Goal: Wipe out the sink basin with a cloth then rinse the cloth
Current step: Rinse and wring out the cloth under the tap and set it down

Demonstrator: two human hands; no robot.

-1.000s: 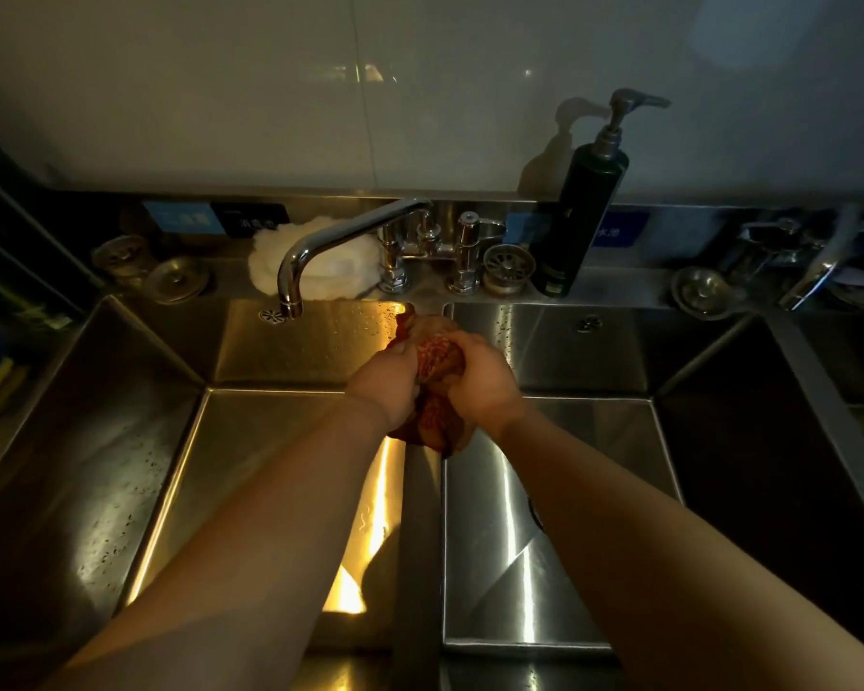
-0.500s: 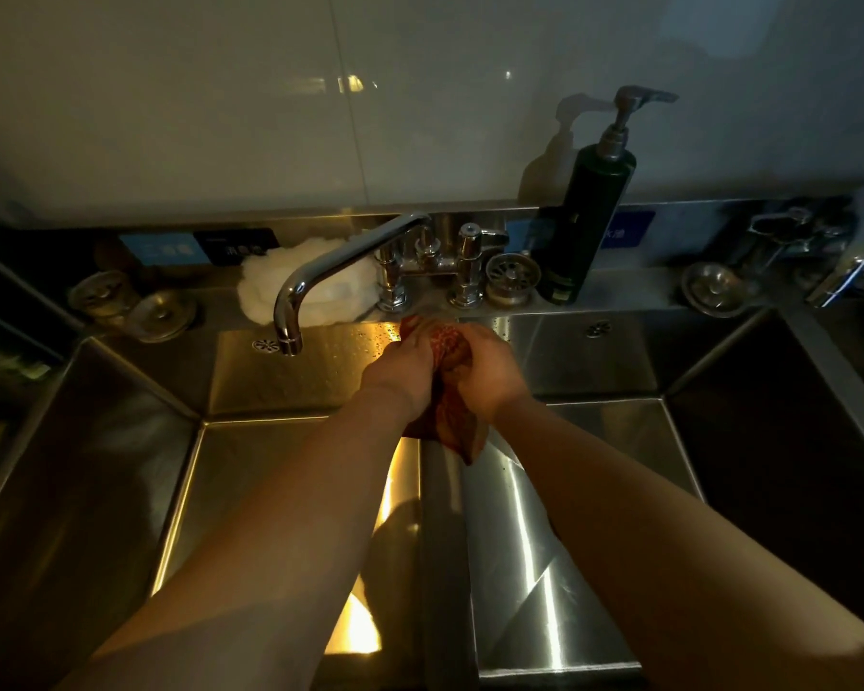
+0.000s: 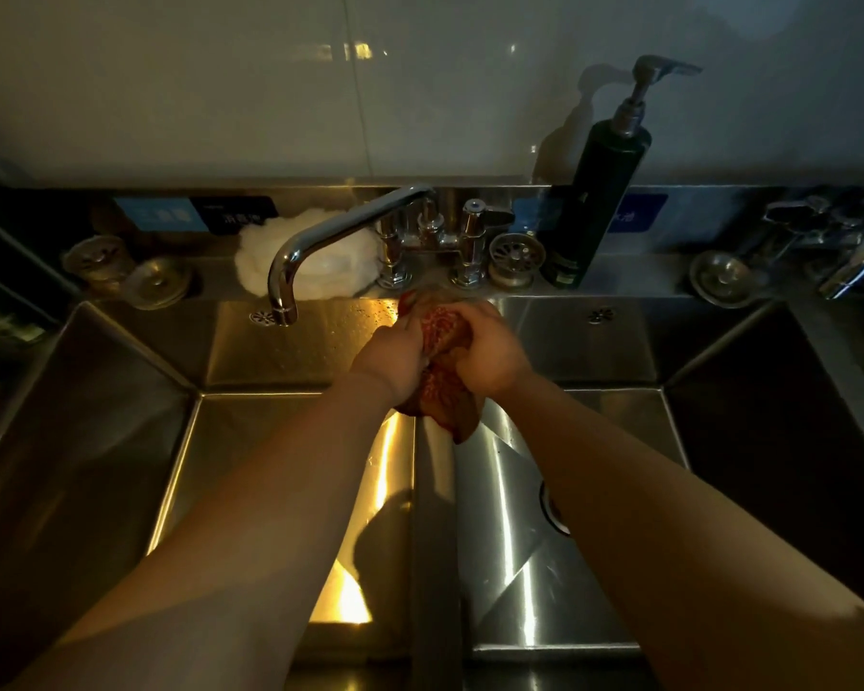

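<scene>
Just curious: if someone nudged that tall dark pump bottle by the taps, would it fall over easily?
Probably tippy: the pump bottle is tall and narrow on a small base. It stands on a thin steel ledge that is likely slick, so it might slide first.

drain: half behind right forearm | labels: unreadable (dim, blurred)

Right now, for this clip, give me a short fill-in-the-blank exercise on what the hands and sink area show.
1. Both hands, left hand and right hand, grip a bunched red ____.
2. The faucet spout ends over the ____ basin.
3. The dark pump bottle stands to the ____ of the tap handles.
4. The fluffy object behind the spout is ____ in colour.

Missing words: cloth; left; right; white
</scene>
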